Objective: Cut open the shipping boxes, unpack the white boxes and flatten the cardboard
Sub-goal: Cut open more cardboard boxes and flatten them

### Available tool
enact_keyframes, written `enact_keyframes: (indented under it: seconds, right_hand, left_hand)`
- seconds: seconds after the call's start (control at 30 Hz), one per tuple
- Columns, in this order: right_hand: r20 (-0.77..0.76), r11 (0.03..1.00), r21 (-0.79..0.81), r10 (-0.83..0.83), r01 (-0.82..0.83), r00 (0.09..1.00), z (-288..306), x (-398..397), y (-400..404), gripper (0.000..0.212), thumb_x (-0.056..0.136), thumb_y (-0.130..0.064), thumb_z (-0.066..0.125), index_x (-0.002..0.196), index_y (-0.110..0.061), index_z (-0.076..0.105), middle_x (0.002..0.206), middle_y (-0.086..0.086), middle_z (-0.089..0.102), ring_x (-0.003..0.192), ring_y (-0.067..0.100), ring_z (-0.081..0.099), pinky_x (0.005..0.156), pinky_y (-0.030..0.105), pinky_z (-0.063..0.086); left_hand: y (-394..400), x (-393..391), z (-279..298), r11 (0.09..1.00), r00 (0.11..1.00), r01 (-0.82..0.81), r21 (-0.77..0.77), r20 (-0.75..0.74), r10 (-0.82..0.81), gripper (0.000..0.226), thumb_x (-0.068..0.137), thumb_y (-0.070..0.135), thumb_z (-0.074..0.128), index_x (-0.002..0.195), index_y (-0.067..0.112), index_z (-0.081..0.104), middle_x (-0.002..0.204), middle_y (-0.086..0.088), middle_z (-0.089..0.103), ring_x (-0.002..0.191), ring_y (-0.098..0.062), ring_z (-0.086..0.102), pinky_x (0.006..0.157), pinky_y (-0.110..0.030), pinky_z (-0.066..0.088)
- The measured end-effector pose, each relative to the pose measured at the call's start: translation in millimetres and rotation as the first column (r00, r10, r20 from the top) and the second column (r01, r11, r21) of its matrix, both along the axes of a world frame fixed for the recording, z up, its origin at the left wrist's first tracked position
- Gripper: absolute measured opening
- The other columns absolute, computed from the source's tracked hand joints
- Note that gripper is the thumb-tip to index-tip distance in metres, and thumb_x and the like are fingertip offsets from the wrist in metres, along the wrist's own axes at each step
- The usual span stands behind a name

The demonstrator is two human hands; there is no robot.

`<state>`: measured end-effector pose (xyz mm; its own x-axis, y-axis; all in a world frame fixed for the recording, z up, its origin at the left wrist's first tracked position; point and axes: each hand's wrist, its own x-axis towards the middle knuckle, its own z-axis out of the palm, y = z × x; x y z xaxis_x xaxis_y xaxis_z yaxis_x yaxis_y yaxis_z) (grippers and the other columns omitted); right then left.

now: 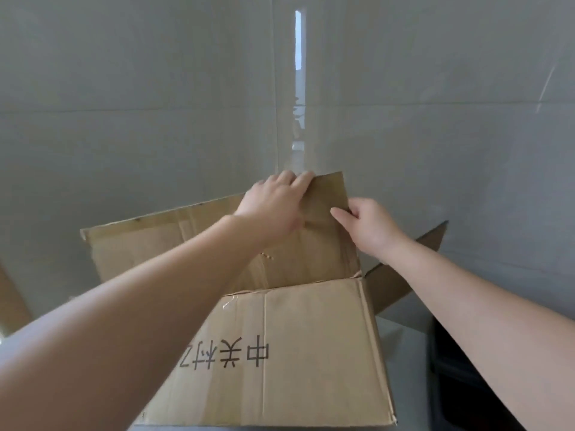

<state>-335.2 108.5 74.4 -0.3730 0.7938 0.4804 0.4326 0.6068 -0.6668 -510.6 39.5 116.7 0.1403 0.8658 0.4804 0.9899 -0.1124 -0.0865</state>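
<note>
Two hands on one opened cardboard shipping box [280, 353], held up in front of a grey tiled wall [124, 104].

Box sits low and centre with printed characters facing up, and its flap [323, 231] stands upright at the far side. Left hand [273, 206] has its fingers [298, 178] curled over the flap's top edge, right hand [367, 225] pinches the flap's right edge, thumb in front. Another flap [404, 269] sticks out right, and something dark [466, 384] sits at bottom right, can't tell what.

Soft, dim daylight, a bright reflected streak on the glossy wall [298, 42], wide-angle edge bending.
</note>
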Motion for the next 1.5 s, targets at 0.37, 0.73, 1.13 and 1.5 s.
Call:
enact_keyframes:
  seconds: [0.37, 0.73, 1.13, 1.5]
  right_hand:
    - [0.298, 0.736, -0.300, -0.532, 0.607, 0.792, -91, 33, 93, 0.055, 0.102, -0.032, 0.040, 0.141, 0.007, 0.034, 0.143, 0.025, 0.042, 0.128, 0.040, 0.044, 0.100, 0.041, 0.038]
    - [0.786, 0.813, 0.053, -0.393, 0.580, 0.478, -175, 38, 64, 0.092, 0.078, -0.082, 0.000, 0.152, -0.028, 0.008, 0.155, 0.015, -0.025, 0.143, 0.043, -0.009, 0.112, 0.060, 0.009]
    - [0.797, 0.763, -0.036, -0.368, 0.645, 0.479, -184, 60, 28, 0.091, 0.081, -0.081, 0.015, 0.152, -0.026, -0.003, 0.111, 0.003, 0.063, 0.095, 0.025, 0.060, 0.062, 0.030, 0.049]
    - [0.819, 0.788, -0.118, -0.266, 0.604, 0.508, -115, 46, 52, 0.075, 0.076, -0.078, 0.044, 0.126, -0.024, 0.060, 0.132, 0.000, 0.058, 0.114, 0.028, 0.057, 0.082, 0.033, 0.045]
  left_hand:
    - [-42, -116, -206, 0.791, 0.933, -0.328, -0.516, -0.045, 0.358, 0.106, 0.062, 0.095, 0.027, 0.145, 0.046, -0.018, 0.154, 0.003, -0.029, 0.145, -0.026, -0.017, 0.111, -0.064, 0.007]
    - [-19, -161, -246, 0.734, 0.760, -0.527, -0.429, 0.149, 0.633, 0.103, 0.052, 0.102, 0.007, 0.142, 0.056, -0.005, 0.159, 0.007, -0.008, 0.146, -0.021, -0.007, 0.109, -0.066, 0.009]
    - [-33, -167, -227, 0.599, 0.584, -0.625, -0.500, 0.210, 0.784, 0.104, 0.056, 0.098, 0.012, 0.145, 0.044, 0.019, 0.125, -0.008, 0.048, 0.071, -0.021, 0.059, 0.054, -0.025, 0.045]
    - [-32, -205, -151, 0.471, 0.575, -0.715, -0.517, -0.051, 0.816, 0.098, 0.065, 0.091, 0.017, 0.128, 0.027, 0.056, 0.132, 0.002, 0.057, 0.115, -0.025, 0.056, 0.087, -0.037, 0.044]
